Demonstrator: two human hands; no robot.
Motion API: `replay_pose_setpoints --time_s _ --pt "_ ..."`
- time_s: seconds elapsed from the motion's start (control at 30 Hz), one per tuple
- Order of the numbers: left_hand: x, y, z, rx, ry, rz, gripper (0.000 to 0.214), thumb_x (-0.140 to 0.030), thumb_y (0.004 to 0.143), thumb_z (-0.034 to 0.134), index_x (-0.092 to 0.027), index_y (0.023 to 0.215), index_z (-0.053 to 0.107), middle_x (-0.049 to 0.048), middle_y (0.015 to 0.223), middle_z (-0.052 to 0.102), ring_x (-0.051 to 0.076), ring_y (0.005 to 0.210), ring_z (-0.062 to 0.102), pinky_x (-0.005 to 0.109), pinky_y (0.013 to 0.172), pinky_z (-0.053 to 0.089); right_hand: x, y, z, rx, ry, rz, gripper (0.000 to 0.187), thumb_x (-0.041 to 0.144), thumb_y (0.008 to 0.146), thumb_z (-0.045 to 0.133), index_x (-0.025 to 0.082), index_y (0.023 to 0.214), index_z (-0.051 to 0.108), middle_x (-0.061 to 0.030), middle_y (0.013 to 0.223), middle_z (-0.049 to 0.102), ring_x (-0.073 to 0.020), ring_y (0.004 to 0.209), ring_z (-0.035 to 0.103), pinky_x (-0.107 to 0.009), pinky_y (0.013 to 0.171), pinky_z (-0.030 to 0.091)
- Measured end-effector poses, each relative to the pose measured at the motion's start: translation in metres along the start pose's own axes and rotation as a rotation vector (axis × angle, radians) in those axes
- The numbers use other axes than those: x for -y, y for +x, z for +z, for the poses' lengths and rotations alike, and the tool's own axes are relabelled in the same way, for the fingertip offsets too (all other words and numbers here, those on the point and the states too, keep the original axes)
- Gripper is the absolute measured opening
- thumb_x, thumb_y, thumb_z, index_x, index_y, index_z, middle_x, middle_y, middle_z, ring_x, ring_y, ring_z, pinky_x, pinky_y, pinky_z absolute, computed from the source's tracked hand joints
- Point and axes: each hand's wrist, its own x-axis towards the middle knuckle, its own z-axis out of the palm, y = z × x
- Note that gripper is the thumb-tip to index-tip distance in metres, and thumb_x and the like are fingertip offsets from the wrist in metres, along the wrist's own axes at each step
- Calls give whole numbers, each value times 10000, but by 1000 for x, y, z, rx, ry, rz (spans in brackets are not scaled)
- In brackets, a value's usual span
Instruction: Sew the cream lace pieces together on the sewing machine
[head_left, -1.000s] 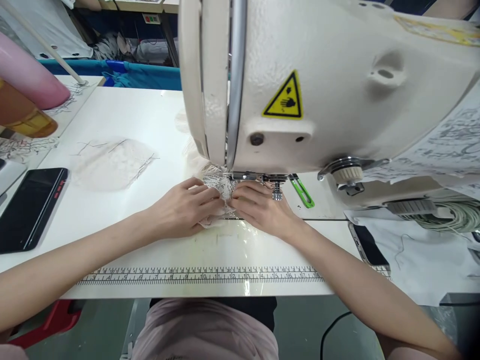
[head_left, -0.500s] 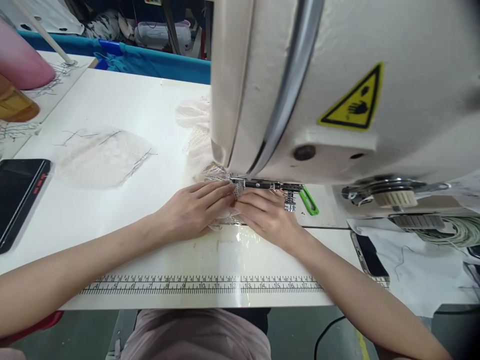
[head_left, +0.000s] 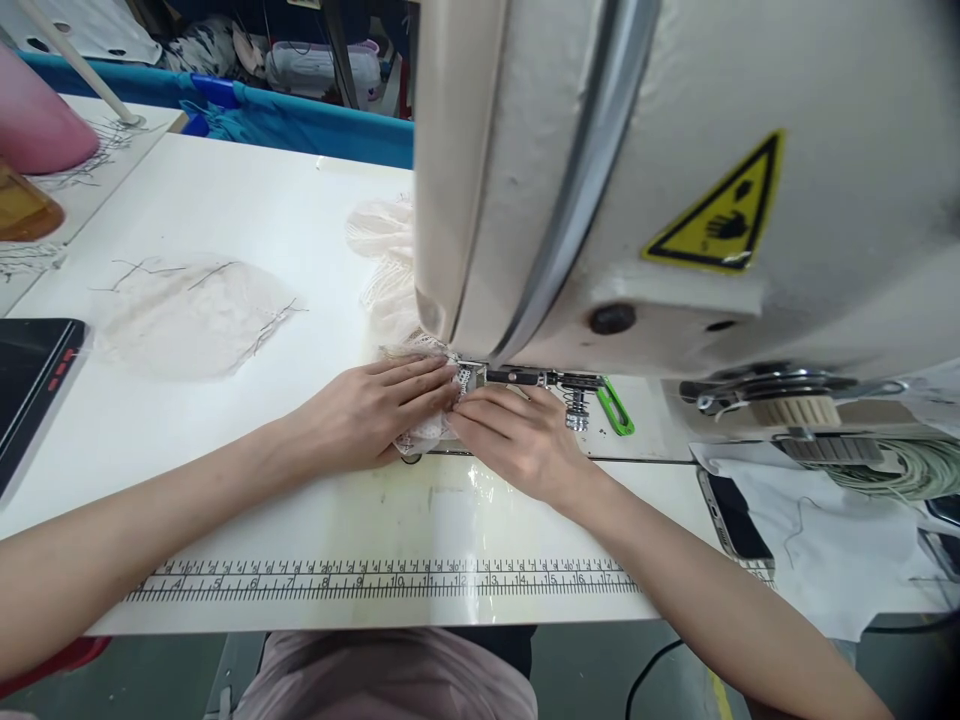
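Note:
Pale, sheer lace fabric point(head_left: 421, 436) lies bunched under the head of a sewing machine point(head_left: 517, 200), by the presser foot point(head_left: 470, 374). My left hand point(head_left: 367, 412) is on the fabric's left side, its fingers close together over the cloth and its thumb hidden. From the right, my right hand point(head_left: 517, 440) has its bent fingers closed on the fabric's edge, just in front of the metal attachment point(head_left: 525, 377). The fingertips of both hands nearly meet. More of the gathered lace point(head_left: 386, 275) spreads behind the needle area, partly hidden by the machine.
A sheer scrap with loose threads point(head_left: 199, 315) lies left, near a black device point(head_left: 34, 385). Right of the foot is a green thread snipper point(head_left: 615, 407). A phone point(head_left: 735, 515) and white cloth point(head_left: 832, 540) lie farther right. A ruler strip point(head_left: 397, 580) runs along the front edge.
Both hands have shifted slightly left relative to the foot. More of the bunched lace shows between them, in front of the left fingers. The whole view has also moved a little.

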Motion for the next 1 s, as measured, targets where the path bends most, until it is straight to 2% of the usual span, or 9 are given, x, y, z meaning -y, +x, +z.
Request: replay_pose_setpoints --time_s 0.23,0.47,0.7,1.0 --pt "0 1 0 -2 -37 -25 486 -182 887 473 -111 1366 507 124 1336 595 262 1303 506 417 1098 443 0 -1 -1 20 -30 26 262 15 875 524 219 994 638 41 972 727 -114 953 632 -283 707 441" --pt "-4 1 2 14 59 -22 473 -230 903 480 -55 1340 519 171 1356 567 292 1303 502 432 1074 461 -5 -2 -3 69 46 88 249 65 909 513 256 945 668 25 936 715 -135 938 631 -293 796 479" --pt "-11 4 5 25 125 -69 457 -254 913 470 -74 1329 529 166 1359 565 298 1297 507 440 1051 477 -13 -5 -3 79 96 73 223 103 916 519 245 982 678 -7 986 709 -152 924 637 -303 764 513" --pt "-13 4 6 45 145 -84 456 -234 937 462 -105 1373 499 143 1387 544 283 1335 465 420 1072 460 -19 -5 -1 -38 112 73 128 139 919 546 171 923 669 -19 971 723 -133 840 650 -278 707 511"
